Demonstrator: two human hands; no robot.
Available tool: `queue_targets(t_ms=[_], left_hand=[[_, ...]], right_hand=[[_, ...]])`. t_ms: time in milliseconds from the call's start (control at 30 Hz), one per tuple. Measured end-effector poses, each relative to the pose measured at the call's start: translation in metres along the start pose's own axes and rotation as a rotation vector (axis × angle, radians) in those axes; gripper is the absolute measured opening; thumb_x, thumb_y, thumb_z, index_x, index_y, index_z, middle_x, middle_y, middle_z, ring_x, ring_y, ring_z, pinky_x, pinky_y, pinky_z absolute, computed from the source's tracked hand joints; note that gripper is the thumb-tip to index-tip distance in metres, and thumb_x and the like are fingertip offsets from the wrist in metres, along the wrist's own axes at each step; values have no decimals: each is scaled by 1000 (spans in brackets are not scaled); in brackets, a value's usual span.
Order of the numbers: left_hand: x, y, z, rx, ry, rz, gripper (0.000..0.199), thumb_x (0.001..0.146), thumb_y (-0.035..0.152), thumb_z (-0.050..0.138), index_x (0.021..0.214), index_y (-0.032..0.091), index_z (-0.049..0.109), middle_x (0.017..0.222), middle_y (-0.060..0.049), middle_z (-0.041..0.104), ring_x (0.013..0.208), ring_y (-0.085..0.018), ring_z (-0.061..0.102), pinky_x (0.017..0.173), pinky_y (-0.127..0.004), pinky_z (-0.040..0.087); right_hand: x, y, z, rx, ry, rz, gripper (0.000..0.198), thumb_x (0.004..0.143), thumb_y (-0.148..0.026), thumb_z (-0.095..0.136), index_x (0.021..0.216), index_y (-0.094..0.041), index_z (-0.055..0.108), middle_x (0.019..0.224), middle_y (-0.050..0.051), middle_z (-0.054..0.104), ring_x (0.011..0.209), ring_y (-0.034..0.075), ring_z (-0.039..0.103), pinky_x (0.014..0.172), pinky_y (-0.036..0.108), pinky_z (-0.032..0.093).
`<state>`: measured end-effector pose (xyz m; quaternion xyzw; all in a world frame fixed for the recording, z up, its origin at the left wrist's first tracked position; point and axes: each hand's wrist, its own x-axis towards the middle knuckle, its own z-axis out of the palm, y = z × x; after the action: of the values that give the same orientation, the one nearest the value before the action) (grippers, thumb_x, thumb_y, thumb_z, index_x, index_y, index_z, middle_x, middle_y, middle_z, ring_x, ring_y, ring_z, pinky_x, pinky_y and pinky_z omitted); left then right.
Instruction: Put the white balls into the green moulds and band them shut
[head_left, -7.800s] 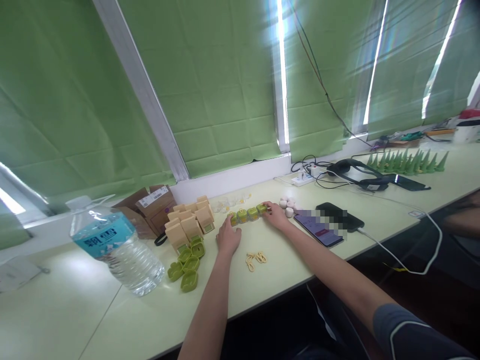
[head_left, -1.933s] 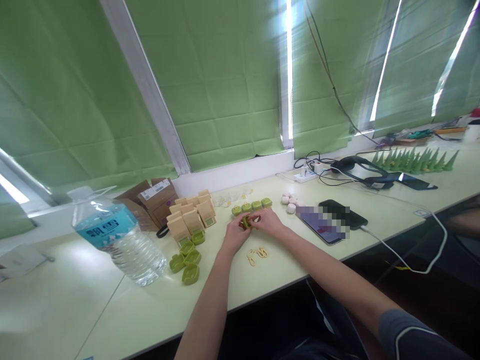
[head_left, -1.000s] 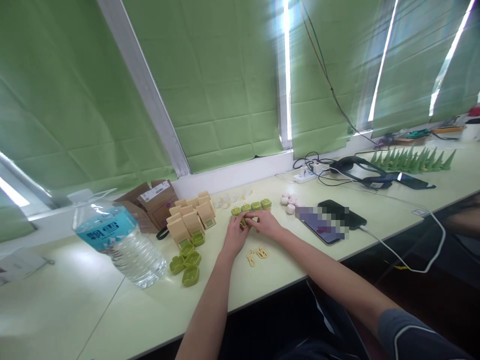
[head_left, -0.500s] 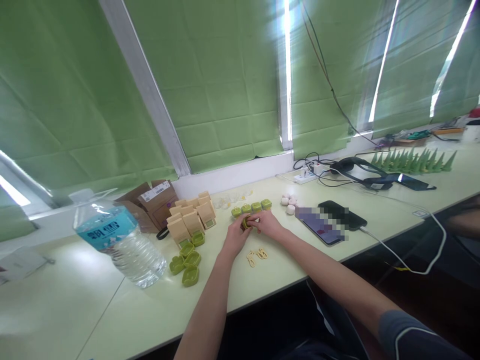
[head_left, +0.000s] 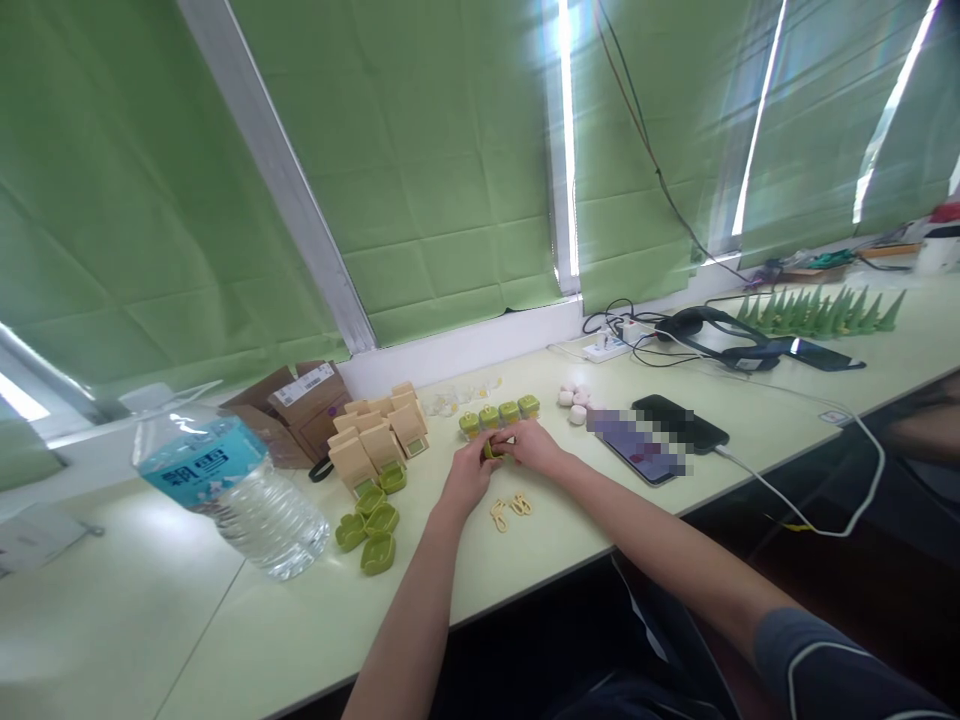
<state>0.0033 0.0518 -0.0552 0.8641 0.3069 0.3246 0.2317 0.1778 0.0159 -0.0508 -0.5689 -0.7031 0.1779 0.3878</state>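
My left hand (head_left: 470,466) and my right hand (head_left: 529,443) meet over the table, fingers closed around one small green plastic piece (head_left: 491,452), mostly covered by the fingers. Just behind them stands a row of several small green box-like pieces (head_left: 509,411) with yellow on them. Nearer to me lie a few pale yellow loops (head_left: 520,504). Left of my left hand, several open green cup-like shells (head_left: 377,552) sit in a cluster beside upright beige pieces (head_left: 373,440).
A large water bottle (head_left: 240,490) and an open cardboard box (head_left: 304,415) stand left. Small clear pieces (head_left: 450,404) lie behind. On the right are pale pink round pieces (head_left: 577,413), two phones (head_left: 679,424), a white cable (head_left: 780,511), a black headset (head_left: 720,335) and green spiky pieces (head_left: 821,312).
The view has shifted slightly. Both hands stay together on the green piece, with only a small shift of the fingers.
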Motion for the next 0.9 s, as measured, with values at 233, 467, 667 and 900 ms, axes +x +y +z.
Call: queue_targets(t_ms=[233,467,667,900], left_hand=[[1,0,1,1,42,-35,49,78,18,61,127,24,56,105,-3,69,89,-16,62,89,-31,47],[4,1,2,-6,136,-86,49,79,16,60,127,26,56,96,0,68,78,-13,61,84,-29,49],[3,0,2,-49,97,-105,50,78,15,59,127,26,57,92,1,68,76,-12,60,82,-28,48],[1,1,1,-64,42,-92,50,78,16,60,127,25,58,93,0,68,79,-14,60,82,-28,48]], right_hand=[[1,3,0,74,9,-55,26,89,-41,61,98,-23,78,73,1,70,46,9,53,63,23,45],[1,-2,-3,152,11,-71,26,91,-34,58,110,-26,73,96,0,73,47,8,57,71,25,50],[1,0,-2,127,23,-30,21,88,-35,62,93,-21,76,85,0,73,45,9,57,69,26,49],[3,9,3,126,1,-24,24,87,-38,63,95,-20,78,81,2,72,44,9,55,62,24,47]])
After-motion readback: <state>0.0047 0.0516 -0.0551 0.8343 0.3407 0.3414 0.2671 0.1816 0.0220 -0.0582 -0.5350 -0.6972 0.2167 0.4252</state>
